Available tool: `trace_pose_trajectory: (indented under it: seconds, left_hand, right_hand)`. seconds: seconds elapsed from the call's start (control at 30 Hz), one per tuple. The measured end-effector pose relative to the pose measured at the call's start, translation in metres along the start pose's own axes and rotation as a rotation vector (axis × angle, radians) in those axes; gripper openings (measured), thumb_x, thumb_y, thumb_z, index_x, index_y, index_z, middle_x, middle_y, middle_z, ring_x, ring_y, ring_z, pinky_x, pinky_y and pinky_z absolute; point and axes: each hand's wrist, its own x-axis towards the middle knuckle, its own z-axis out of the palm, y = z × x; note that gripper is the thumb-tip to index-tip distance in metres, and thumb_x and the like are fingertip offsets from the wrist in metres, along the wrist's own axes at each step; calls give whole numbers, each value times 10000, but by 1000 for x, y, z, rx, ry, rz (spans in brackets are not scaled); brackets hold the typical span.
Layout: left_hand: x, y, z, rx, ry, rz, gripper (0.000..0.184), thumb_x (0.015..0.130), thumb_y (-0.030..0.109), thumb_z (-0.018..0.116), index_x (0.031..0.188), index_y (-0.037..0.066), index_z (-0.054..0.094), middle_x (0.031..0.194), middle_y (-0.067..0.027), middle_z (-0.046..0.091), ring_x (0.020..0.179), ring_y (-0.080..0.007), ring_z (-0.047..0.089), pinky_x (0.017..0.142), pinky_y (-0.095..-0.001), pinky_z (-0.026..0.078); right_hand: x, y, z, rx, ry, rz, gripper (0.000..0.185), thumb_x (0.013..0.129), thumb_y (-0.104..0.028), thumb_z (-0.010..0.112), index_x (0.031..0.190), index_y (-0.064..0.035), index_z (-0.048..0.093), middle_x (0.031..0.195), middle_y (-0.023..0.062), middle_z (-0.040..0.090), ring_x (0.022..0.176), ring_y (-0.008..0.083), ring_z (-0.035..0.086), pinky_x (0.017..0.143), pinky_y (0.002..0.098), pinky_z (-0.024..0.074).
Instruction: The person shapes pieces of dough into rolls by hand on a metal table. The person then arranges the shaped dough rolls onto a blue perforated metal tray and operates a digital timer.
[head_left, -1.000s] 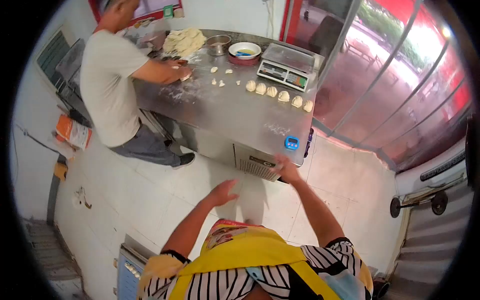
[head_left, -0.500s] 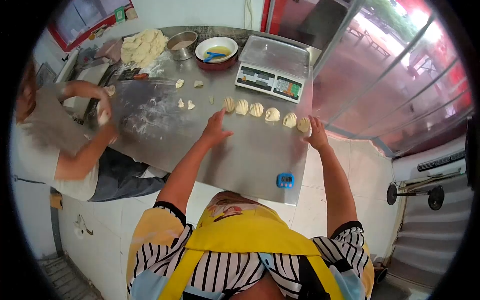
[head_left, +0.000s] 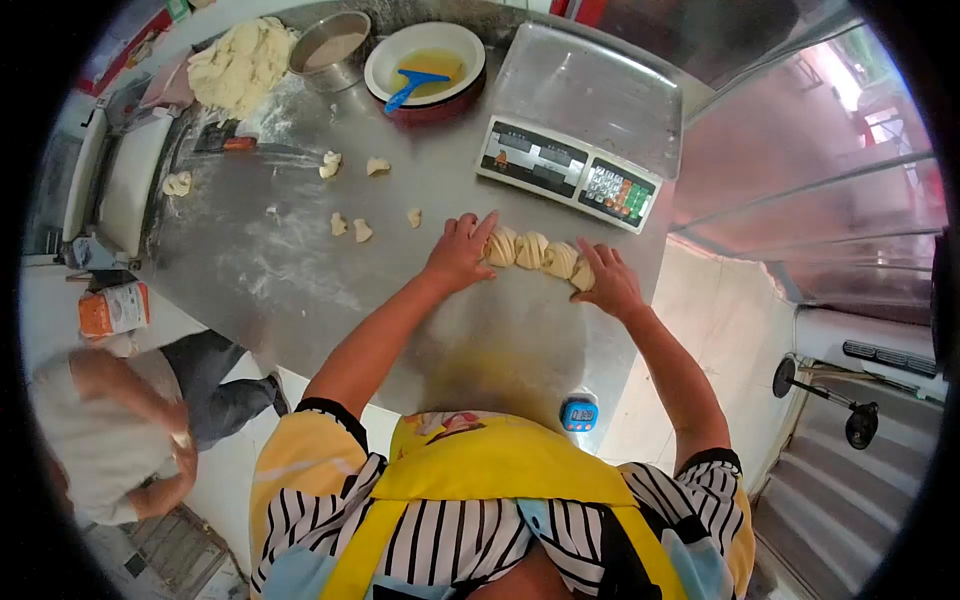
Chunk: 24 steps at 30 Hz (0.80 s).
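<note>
A row of several ridged, shaped dough pieces (head_left: 531, 250) lies pressed close together on the metal table (head_left: 440, 345). My left hand (head_left: 461, 254) cups the left end of the row, its thumb and index finger bent around the end piece. At the other end, my right hand (head_left: 612, 283) grips the last piece the same way, partly covering it. The row is squeezed between both hands and appears to rest on the tabletop. Left of my left hand sits a small dough scrap (head_left: 414, 217), not touched.
A digital scale (head_left: 570, 170) stands behind the row. A white bowl (head_left: 425, 60) holds yellow liquid and a blue-handled tool (head_left: 412, 88). Beyond are a steel bowl (head_left: 331, 50) and a big dough mass (head_left: 243, 68). A blue timer (head_left: 579, 415) lies near the front edge. Another person (head_left: 120, 430) is at lower left.
Both hands have come inward onto the row's ends, and the spaced dough pieces are now bunched together. The view has shifted closer to the table. The other person has moved back from the table.
</note>
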Motion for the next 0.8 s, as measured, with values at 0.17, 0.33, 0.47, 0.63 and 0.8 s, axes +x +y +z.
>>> trace_pose_trajectory:
  seconds: [0.17,0.33,0.47,0.63,0.8]
  left_hand:
    - [15,15,-10,285,98,247,925,645,441,785,1429,243,336,1253,-88,475,1101,-298,471,902,-442,439]
    - [48,29,8,363,-77,327,818,698,509,703,1406,251,384,1185,-37,561,1030,-277,561,814,-446,490]
    - [55,25,6,190,-167,336,620,703,483,701,1241,214,549,1071,-78,629,978,-300,611,800,-420,497]
    - [-45,16,-23,-73,-546,253,569,670,444,768,1131,154,605,1012,-107,658,950,-291,619,788,-422,481]
    - [-244,6,2,-616,-482,-29,640,727,328,774,1283,115,540,1149,-72,629,1002,-202,588,855,-354,464]
  right_hand:
    - [5,-14,-12,19,-19,-25,1023,572,-430,834,1432,-245,313,1221,88,506,1115,328,521,872,442,493]
    - [35,-25,-10,46,-90,-85,914,608,-422,822,1399,-278,387,1177,89,559,1047,319,573,878,402,490]
    - [58,-4,7,360,-277,-119,748,651,-267,814,1322,-150,506,1166,93,617,1065,252,585,928,364,459]
    - [1,-78,9,742,-732,-18,687,685,-120,798,1312,-73,520,1156,37,622,1042,148,569,949,314,437]
    - [-63,-186,12,605,-1061,-310,695,689,-121,790,1328,-105,516,1183,42,603,1070,170,547,964,323,421]
